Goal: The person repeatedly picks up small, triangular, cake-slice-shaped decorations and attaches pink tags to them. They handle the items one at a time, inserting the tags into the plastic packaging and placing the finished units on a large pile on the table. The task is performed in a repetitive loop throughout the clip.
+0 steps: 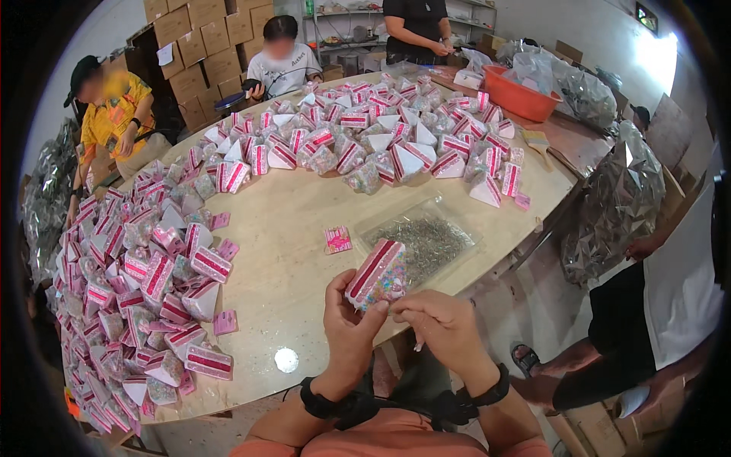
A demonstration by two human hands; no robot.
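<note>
A cake-slice-shaped piece [373, 276], pink with a dark red stripe and colourful beads showing on its side, is held tilted over the table edge in front of me. My left hand [344, 324] is closed around it, thumb on the near side. My right hand [443, 324] is pinched at the slice's lower right corner. Whatever lies between its fingertips is too small to name; a thin whitish bit hangs below them. Just beyond my hands is a clear shallow tray [364, 231] with many small metal pieces [426, 242]. A pink printed card [337, 240] lies left of the tray.
Heaps of similar cake slices [156, 293] cover the table's left side and far side [350, 122]. A brush [537, 143] and an orange basin [521, 93] are at the right. Several people are around the table, one standing close on my right.
</note>
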